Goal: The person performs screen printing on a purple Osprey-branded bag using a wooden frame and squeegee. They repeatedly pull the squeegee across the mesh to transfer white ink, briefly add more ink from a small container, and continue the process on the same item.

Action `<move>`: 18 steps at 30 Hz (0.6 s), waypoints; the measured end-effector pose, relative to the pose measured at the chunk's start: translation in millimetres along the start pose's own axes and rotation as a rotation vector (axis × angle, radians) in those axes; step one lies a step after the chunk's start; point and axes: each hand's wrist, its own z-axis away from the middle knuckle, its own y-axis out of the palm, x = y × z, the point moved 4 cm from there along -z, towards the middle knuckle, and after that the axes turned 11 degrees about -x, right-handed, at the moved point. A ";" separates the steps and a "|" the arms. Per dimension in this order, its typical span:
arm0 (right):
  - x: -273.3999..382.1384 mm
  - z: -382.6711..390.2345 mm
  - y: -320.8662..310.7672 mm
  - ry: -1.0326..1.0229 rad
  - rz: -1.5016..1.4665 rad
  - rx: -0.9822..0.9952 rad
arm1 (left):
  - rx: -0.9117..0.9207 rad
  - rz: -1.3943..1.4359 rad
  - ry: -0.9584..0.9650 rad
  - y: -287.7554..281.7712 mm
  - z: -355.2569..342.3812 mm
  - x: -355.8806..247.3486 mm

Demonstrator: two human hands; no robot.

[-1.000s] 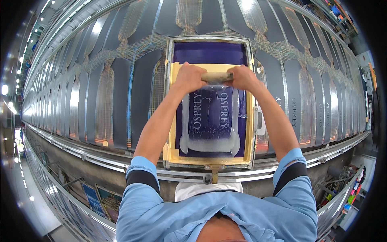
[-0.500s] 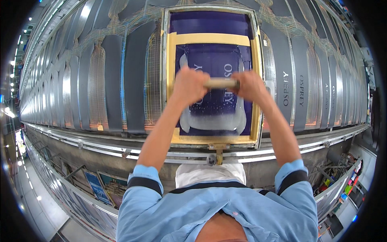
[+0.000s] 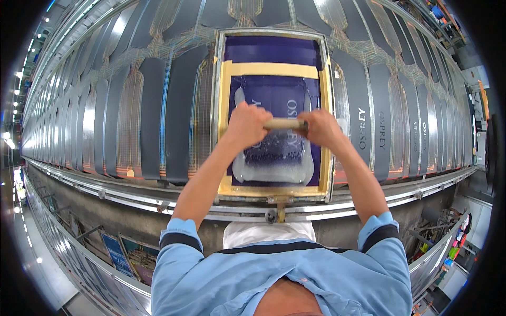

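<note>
Ok so quick update: a sec ago the wooden bar was up by the far strip of yellow tape, and rn it's near the middle of the purple screen. Imo that puts the stroke partway, not at either end. Left hand has its fingers clamped round the bar's left end, right hand same on the right end, w/ bare wood showing btwn them. Can't tell what's under the bar tbh, hands + wood block it, and they hide some of the pale letters too. Pale paste sits in a thick band along the near side, w/ thinner trails going far on left & right. Metal frame lies over the dark panels, more of them left & right.
</note>
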 end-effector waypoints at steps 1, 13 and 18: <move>-13.0 -28.8 -5.3 0.015 0.036 0.009 | -0.015 -0.007 0.004 -0.4 -27.1 14.8; -64.8 -137.3 -10.0 0.127 -0.028 0.051 | 0.016 0.007 -0.149 8.4 -126.6 83.1; -39.3 -86.1 -3.3 0.050 0.055 0.022 | -0.048 0.039 -0.081 11.2 -73.9 50.1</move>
